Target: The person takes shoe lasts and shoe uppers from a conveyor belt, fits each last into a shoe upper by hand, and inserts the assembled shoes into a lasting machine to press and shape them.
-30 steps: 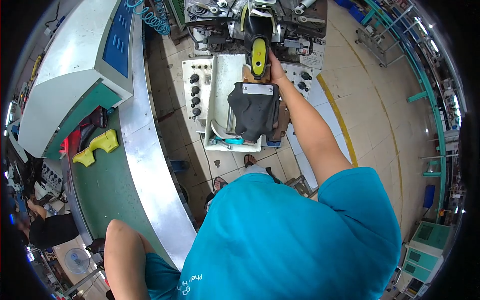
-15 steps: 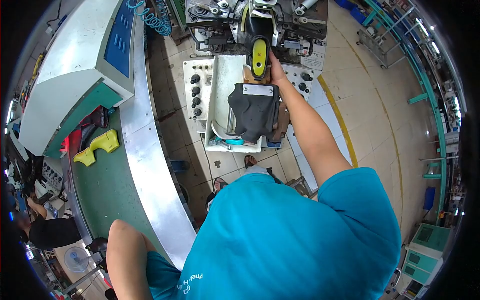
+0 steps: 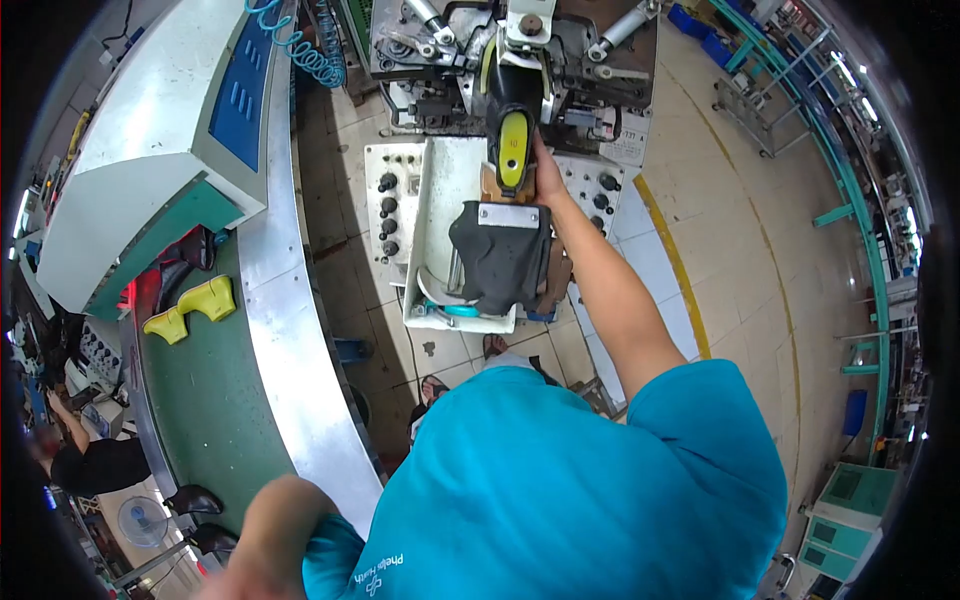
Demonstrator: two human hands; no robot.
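Because the last (image 3: 514,132) likely stiffens the black shoe (image 3: 515,88), I'd cup it from behind; I can't tell how my right hand (image 3: 547,180) or blurred left hand (image 3: 245,584) shapes its fingers.

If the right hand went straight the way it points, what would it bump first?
The right hand would probably bump the black shoe right beside it, though depth is hard to judge.

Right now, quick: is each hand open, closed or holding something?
Left hand: blurred at the picture's bottom edge; cannot be told.
Right hand: at the black shoe's side; fingers mostly hidden, grip cannot be told.
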